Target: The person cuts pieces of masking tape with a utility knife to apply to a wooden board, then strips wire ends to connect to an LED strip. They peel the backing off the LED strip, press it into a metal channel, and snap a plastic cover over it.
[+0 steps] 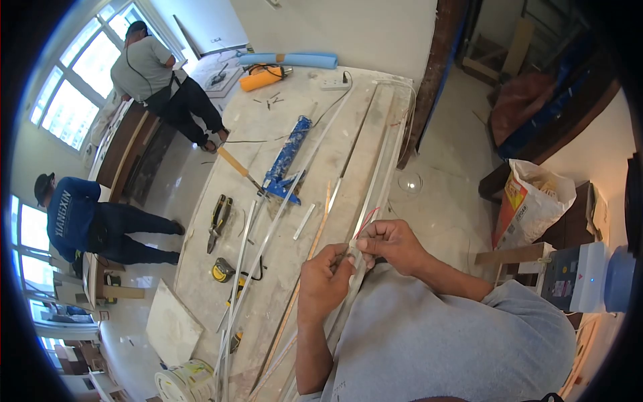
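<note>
My left hand (323, 278) and my right hand (392, 242) meet over the near right part of a long dusty workbench (295, 134). Both pinch the same long translucent plastic strip (378, 184), which runs away along the bench's right side. My left fingers also seem to hold a small dark tool against the strip, too small to name. A thin red wire (367, 219) pokes out beside my right fingers.
On the bench lie a blue caulking gun (287, 159), a wooden-handled tool (236, 166), pliers (218, 220), a yellow tape measure (223, 269), white trim strips (268, 231), an orange tool (262, 78) and a power strip (334, 84). Two people stand at the left by windows. A sack (532, 201) sits right.
</note>
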The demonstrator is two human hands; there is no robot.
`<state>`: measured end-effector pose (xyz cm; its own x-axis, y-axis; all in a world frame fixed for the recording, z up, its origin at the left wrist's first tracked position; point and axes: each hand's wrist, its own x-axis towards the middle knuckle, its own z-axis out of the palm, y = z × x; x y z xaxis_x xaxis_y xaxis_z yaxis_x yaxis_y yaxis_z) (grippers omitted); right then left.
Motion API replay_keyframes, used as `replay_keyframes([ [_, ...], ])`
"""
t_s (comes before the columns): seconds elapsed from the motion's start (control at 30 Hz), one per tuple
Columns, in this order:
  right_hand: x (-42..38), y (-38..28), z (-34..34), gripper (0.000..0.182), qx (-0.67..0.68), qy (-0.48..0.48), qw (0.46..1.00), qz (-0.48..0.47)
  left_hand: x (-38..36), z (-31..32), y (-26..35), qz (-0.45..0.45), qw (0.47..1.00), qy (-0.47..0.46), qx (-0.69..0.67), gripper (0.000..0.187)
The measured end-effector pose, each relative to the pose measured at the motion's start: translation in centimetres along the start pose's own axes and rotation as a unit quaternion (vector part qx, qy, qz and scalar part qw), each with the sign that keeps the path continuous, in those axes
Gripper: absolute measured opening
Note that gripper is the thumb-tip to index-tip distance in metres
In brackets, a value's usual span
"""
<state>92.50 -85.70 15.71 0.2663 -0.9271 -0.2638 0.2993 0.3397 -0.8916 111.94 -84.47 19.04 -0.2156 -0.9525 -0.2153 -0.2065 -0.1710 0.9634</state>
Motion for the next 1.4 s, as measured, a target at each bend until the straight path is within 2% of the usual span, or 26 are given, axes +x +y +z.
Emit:
replay_keyframes([
  [0.6, 0.1, 0.0, 1.4, 0.019, -0.029, 0.037, 0.999, -0.027, 0.3, -0.2, -0.9, 0.033, 0.998, 0.006, 0.048, 0.019],
  [1.3, 0.9, -0.2, 1.2, 0.023, -0.098, 0.058, 0.994, -0.005, 0.7, -0.3, -1.3, 0.068, 0.993, 0.018, 0.091, 0.019],
  [1.4, 0.9, 0.0, 0.9, 0.023, -0.108, 0.054, 0.993, -0.013, 0.6, -0.2, -1.1, 0.096, 0.990, 0.030, 0.098, 0.020],
])
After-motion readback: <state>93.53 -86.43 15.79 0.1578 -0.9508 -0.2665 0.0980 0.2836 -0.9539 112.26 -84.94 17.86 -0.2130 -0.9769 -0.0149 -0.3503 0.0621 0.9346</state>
